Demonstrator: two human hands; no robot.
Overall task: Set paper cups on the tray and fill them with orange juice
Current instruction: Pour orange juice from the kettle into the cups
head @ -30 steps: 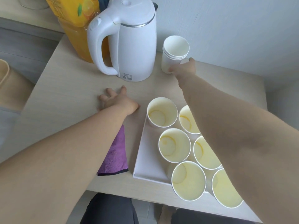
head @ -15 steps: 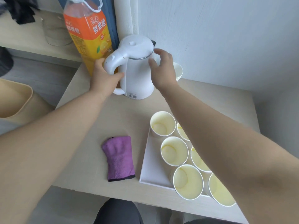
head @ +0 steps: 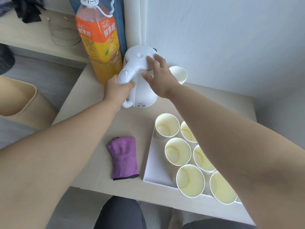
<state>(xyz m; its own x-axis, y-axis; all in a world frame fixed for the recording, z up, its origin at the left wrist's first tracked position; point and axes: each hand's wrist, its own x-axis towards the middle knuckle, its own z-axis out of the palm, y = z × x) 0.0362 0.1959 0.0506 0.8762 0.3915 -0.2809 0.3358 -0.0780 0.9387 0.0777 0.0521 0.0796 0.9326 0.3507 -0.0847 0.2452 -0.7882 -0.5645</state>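
Orange is what I track first: the capped orange juice bottle [head: 100,47] stands at the table's far-left corner, just behind and left of the white electric kettle [head: 143,96]. I judge the kettle is being handled to clear a way to the bottle. The left hand [head: 118,91] has its fingers curled round the kettle's handle. The right hand [head: 160,78] lies spread against the lid and upper side, steadying rather than grasping.

Near right, the white tray [head: 151,169] carries six paper cups [head: 177,152] packed close in two rows, presumably so pouring can run along them. Their insides look pale yellow, and I cannot tell whether that is juice or lining. A folded purple cloth [head: 123,159] lies just left of the tray, handy for spills. A spare cup stack [head: 179,75] waits just right of the kettle.

All of this rests on a pale wood-grain table [head: 85,116] set against a white textured wall [head: 222,38]. A beige bin [head: 18,100] stands to the table's left.
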